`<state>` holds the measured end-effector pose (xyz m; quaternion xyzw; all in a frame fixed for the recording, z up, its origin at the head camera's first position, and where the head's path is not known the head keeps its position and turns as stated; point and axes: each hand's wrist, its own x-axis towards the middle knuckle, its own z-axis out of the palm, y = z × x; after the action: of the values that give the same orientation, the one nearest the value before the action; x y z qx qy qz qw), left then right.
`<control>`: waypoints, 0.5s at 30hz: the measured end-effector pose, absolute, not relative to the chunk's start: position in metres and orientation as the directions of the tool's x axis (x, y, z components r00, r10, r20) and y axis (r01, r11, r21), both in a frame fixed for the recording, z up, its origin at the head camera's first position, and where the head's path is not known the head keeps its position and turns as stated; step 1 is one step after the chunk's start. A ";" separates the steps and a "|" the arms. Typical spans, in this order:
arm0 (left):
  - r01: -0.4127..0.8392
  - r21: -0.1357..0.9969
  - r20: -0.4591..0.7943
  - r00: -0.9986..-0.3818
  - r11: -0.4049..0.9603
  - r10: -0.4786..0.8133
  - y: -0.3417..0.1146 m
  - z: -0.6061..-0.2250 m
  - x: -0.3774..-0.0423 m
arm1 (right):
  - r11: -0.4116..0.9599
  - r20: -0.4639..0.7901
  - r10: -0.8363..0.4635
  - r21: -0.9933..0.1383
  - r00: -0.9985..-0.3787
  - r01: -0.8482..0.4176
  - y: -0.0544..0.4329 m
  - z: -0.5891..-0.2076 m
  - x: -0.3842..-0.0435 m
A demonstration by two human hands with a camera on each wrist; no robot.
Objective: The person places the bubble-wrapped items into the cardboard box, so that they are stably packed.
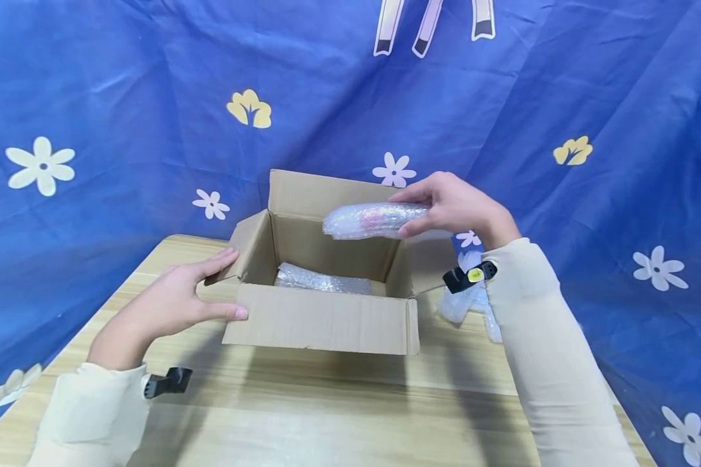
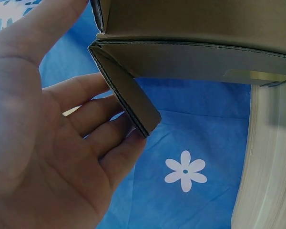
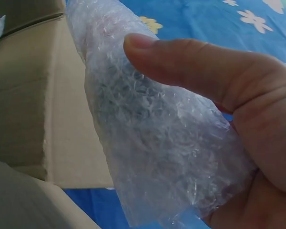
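An open cardboard box [image 1: 321, 321] stands on the table with its flaps spread outward. Over its right part, my right hand [image 1: 458, 206] grips a bubble-wrapped bundle [image 1: 367, 220], thumb on the near side; a reddish patch shows faintly through the plastic. In the right wrist view, the thumb presses on the crinkled bubble wrap [image 3: 148, 119]. My left hand [image 1: 166, 301] rests against the box's left side, its fingers fairly straight behind the side flap [image 2: 126, 93] and its thumb at the front flap. Inside the box lies another bubble-wrapped piece [image 1: 321, 280], partly hidden by the front wall.
Right of the box, more bubble wrap [image 1: 455, 306] lies on the wooden table [image 1: 327, 415], partly hidden by my right forearm. A blue cloth [image 1: 152, 130] with flower prints hangs close behind the table.
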<state>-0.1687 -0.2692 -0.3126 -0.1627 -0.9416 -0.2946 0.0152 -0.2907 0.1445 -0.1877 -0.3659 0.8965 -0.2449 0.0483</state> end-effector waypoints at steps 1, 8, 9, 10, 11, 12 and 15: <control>0.314 0.548 0.123 -0.947 0.776 0.296 -0.269 -0.313 -0.169 | 0.605 0.085 -0.691 -0.474 -0.718 -0.639 0.141 -0.188 -0.293; 0.303 0.540 0.117 -0.951 0.785 0.287 -0.268 -0.312 -0.168 | 0.605 0.020 -0.730 -0.446 -0.683 -0.660 0.122 -0.196 -0.306; 0.302 0.540 0.116 -0.951 0.786 0.286 -0.268 -0.312 -0.168 | 0.604 0.015 -0.732 -0.447 -0.681 -0.660 0.119 -0.197 -0.308; 0.300 0.541 0.115 -0.952 0.786 0.285 -0.268 -0.312 -0.168 | 0.605 0.009 -0.733 -0.450 -0.680 -0.657 0.117 -0.198 -0.309; 0.298 0.542 0.113 -0.952 0.785 0.284 -0.268 -0.311 -0.167 | 0.605 -0.001 -0.735 -0.452 -0.678 -0.655 0.114 -0.200 -0.311; 0.299 0.543 0.113 -0.952 0.785 0.284 -0.267 -0.311 -0.167 | 0.604 -0.013 -0.737 -0.461 -0.676 -0.650 0.112 -0.202 -0.312; 0.297 0.544 0.112 -0.953 0.785 0.283 -0.268 -0.311 -0.167 | 0.588 -0.055 -0.757 -0.493 -0.651 -0.642 0.102 -0.207 -0.316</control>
<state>-0.1665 -0.2677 -0.3114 -0.1536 -0.9447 -0.2896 0.0119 -0.3160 0.1023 -0.2074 -0.3969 0.8813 -0.2207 0.1304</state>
